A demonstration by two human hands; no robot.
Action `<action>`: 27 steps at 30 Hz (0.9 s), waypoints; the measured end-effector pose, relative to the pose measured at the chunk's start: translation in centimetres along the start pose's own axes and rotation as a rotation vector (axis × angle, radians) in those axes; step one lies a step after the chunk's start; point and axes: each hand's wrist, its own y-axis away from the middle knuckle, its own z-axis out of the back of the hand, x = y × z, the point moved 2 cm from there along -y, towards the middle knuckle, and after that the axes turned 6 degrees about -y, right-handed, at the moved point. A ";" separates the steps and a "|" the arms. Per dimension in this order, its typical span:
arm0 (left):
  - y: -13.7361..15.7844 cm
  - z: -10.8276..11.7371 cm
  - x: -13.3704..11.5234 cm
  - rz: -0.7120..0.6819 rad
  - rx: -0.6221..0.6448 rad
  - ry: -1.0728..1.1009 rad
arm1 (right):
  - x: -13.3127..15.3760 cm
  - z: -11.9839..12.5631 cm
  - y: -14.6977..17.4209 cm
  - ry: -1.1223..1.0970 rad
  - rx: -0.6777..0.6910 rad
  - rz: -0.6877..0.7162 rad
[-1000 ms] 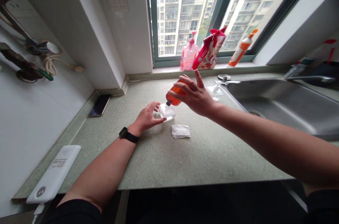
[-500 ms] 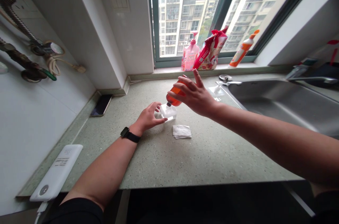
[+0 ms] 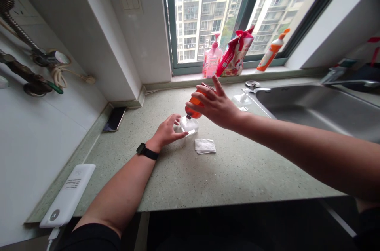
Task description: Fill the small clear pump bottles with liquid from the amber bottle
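My left hand [image 3: 170, 131] is wrapped round the side of a clear, squarish container [image 3: 189, 125] that stands on the counter, thumb in front and fingers behind. In my right hand [image 3: 216, 104] is an orange bottle [image 3: 194, 108], tilted with its dark neck pointing down to the left. The neck meets the top of the container; whether liquid is flowing cannot be made out. A folded white tissue [image 3: 205, 146] lies on the counter just in front of the container. Behind my right wrist lies a clear and white piece like a pump head [image 3: 242, 100].
A steel sink [image 3: 320, 112] is set into the counter at right. On the sill stand a pink pump bottle [image 3: 211, 62], a red and white bag [image 3: 236, 55] and an orange and white bottle [image 3: 270, 54]. A phone [image 3: 114, 119] and a white power bank [image 3: 69, 195] lie at left.
The view has shifted slightly. My hands keep their grip, and the orange bottle stays tilted at the container's top.
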 end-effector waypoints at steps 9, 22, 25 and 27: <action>0.0 0.1 0.0 -0.001 0.026 0.017 | 0.4 0.3 -0.7 -0.048 0.039 -0.009; 0.1 0.2 -0.2 -0.011 0.012 0.016 | 0.7 0.3 -1.3 0.027 0.026 0.022; 0.1 0.2 -0.1 -0.011 0.019 0.021 | 0.8 0.3 -1.4 0.014 0.013 0.033; 0.1 0.2 -0.1 -0.014 0.022 0.023 | 0.9 0.3 -1.5 0.019 0.014 0.034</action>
